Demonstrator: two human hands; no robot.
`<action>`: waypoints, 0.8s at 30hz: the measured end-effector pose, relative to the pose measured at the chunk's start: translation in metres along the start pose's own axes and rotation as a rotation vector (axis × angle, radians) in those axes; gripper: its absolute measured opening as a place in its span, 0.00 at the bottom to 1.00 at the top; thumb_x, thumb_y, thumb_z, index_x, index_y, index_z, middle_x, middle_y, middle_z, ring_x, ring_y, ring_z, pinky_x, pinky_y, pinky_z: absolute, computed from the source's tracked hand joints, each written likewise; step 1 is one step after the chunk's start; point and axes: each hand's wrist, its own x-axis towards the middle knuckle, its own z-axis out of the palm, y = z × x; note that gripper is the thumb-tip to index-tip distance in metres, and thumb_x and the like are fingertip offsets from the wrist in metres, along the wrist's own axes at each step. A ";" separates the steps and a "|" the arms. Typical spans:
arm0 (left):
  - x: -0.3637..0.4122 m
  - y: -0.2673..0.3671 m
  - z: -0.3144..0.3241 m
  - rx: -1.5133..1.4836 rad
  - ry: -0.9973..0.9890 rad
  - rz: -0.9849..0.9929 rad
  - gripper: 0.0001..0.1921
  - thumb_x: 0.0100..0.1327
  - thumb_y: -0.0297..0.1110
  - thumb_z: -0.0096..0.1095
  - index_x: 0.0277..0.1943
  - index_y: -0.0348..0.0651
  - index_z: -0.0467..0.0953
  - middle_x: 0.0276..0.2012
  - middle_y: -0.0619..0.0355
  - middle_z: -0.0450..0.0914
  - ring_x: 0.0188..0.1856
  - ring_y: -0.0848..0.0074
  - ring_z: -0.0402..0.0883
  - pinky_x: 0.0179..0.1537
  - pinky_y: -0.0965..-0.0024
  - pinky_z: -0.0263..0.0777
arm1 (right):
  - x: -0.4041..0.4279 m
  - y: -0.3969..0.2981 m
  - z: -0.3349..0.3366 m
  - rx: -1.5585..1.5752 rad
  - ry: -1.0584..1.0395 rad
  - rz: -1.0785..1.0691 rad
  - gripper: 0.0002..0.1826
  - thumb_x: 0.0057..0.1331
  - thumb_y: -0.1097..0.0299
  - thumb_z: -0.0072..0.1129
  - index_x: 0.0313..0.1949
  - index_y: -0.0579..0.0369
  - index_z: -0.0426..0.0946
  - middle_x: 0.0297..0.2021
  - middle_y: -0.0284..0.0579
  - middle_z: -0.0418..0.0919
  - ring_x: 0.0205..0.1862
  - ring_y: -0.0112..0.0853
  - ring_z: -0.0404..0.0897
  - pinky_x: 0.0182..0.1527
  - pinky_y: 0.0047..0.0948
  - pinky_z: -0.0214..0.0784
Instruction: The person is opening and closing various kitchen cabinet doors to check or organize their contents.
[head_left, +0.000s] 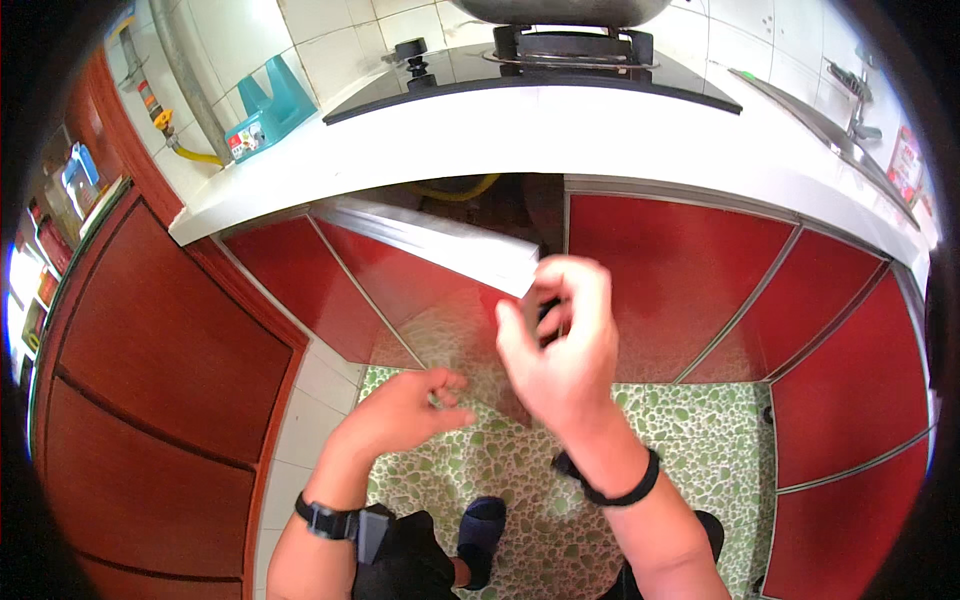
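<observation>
A glossy red cabinet door (442, 300) with a silvery metal top edge stands ajar beneath the counter. At its free upper corner is my right hand (566, 352), its thumb on the front side and its fingers curled around the edge, somewhat blurred. My left hand (409, 409) hovers before the lower part of this door, fingers loosely bent and apart, with nothing in it. Behind the door shows the dark cabinet interior (517, 206), where a yellow hose (465, 191) runs. Most of the interior is hidden.
Above lies a white countertop (510, 135) with a black gas hob (457, 71) and a pan (562, 9). A teal plastic holder (274, 109) stands at the left. Closed red cabinets (667, 285) continue rightward. The floor (690, 435) has a green pebble pattern.
</observation>
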 end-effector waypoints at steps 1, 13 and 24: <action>-0.014 -0.005 -0.007 0.043 -0.073 0.005 0.29 0.58 0.47 0.75 0.57 0.38 0.76 0.43 0.49 0.83 0.41 0.69 0.83 0.43 0.66 0.76 | -0.016 -0.009 0.004 0.041 -0.020 -0.011 0.23 0.57 0.77 0.68 0.49 0.56 0.67 0.38 0.41 0.78 0.33 0.25 0.77 0.30 0.24 0.69; -0.137 -0.087 -0.043 0.437 -0.044 -0.198 0.09 0.62 0.33 0.65 0.41 0.39 0.81 0.40 0.49 0.84 0.45 0.65 0.81 0.44 0.63 0.74 | -0.119 -0.076 0.076 0.562 -0.502 -0.018 0.12 0.60 0.72 0.65 0.44 0.53 0.76 0.40 0.39 0.78 0.40 0.36 0.80 0.36 0.34 0.75; -0.122 -0.077 -0.037 0.170 0.269 -0.158 0.13 0.59 0.26 0.69 0.47 0.35 0.79 0.38 0.54 0.83 0.39 0.69 0.78 0.42 0.65 0.75 | -0.197 0.044 0.047 0.275 -0.636 0.680 0.06 0.65 0.70 0.60 0.41 0.52 0.80 0.33 0.45 0.84 0.32 0.38 0.85 0.33 0.33 0.76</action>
